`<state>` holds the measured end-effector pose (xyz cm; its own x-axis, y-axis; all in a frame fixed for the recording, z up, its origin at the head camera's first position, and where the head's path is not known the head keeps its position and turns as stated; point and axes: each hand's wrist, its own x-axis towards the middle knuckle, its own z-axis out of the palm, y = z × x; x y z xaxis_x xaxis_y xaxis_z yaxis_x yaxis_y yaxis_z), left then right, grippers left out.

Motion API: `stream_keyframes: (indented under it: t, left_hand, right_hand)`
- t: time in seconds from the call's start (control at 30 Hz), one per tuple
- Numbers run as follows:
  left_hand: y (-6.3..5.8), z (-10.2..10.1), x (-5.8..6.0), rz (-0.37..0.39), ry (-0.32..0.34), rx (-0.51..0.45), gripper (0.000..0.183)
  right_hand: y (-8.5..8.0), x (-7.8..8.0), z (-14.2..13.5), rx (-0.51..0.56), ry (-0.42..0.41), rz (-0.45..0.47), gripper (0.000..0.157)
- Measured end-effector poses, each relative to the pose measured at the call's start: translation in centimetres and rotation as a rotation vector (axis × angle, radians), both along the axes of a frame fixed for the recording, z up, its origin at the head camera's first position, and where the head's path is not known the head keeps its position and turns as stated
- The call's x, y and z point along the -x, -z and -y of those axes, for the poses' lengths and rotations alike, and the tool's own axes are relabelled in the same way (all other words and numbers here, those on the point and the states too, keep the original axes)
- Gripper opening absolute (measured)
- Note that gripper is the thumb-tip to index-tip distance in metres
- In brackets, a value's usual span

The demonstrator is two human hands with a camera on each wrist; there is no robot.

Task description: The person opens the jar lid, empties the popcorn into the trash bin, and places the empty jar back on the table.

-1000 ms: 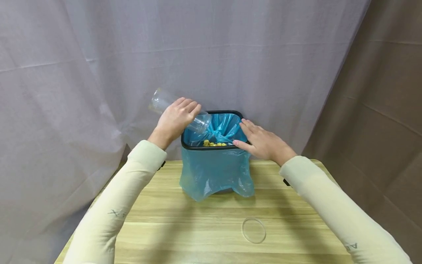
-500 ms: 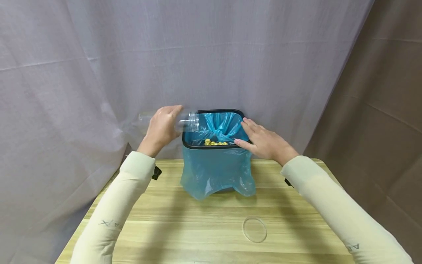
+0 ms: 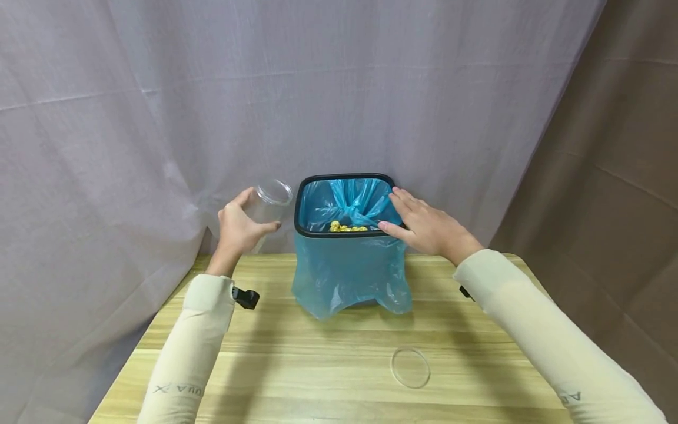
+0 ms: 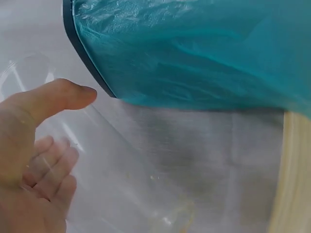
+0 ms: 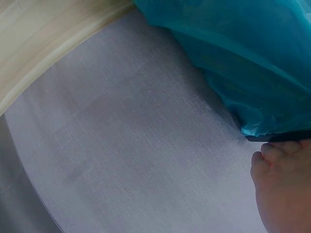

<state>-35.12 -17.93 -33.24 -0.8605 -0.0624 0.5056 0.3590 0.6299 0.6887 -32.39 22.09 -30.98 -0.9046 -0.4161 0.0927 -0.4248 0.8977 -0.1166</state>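
Observation:
My left hand [image 3: 238, 227] grips a clear plastic jar [image 3: 273, 193], mouth up, just left of the bin. In the left wrist view the thumb and fingers show around the see-through jar wall [image 4: 131, 179], with a few yellowish specks low inside. A black-rimmed bin [image 3: 344, 176] stands at the table's far side, lined with a blue bag [image 3: 349, 274] that hangs over its front and is knotted inside. Yellow popcorn-like pieces [image 3: 346, 227] lie in the bag. Fingers straight, my right hand [image 3: 429, 228] rests on the bin's right rim.
A thin clear ring [image 3: 410, 368] lies on the wooden table [image 3: 318, 377], in front of the bin and to the right. Behind the table hangs a grey curtain [image 3: 339, 88], with a brown one [image 3: 588, 206] on the right.
From being tipped over the bin, the jar has swung left and turned upright in my left hand, clear of the opening. My right hand stays on the rim.

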Motion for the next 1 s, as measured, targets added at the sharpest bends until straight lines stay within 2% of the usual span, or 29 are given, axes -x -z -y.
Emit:
stream_keyframes:
  t: [0.07,0.2,0.3,0.7,0.83,1.0]
  left_hand:
    - [0.9,0.3,-0.2,0.029,0.008,-0.088,0.081]
    - [3.0,0.7,-0.8,0.075,0.085,-0.316,0.069]
    - [4.7,0.8,-1.4,0.085,0.116,-0.447,0.065]
    - [12.8,0.0,-3.1,0.087,0.064,-0.669,0.069]
    - [14.8,-0.3,-3.7,0.079,0.052,-0.695,0.07]
    - [16.7,-0.7,-4.2,0.088,0.059,-0.696,0.073]
  right_hand:
    - [0.0,0.0,0.0,0.003,-0.001,0.001,0.097]
    - [0.1,0.1,0.1,0.014,-0.007,0.0,0.097]
    - [0.2,0.2,0.2,0.019,-0.011,0.002,0.097]
    - [0.3,0.5,0.0,0.034,-0.013,0.006,0.097]
    - [0.3,0.6,-0.1,0.037,-0.011,0.01,0.098]
    - [0.5,0.8,-0.3,0.043,-0.01,0.008,0.099]
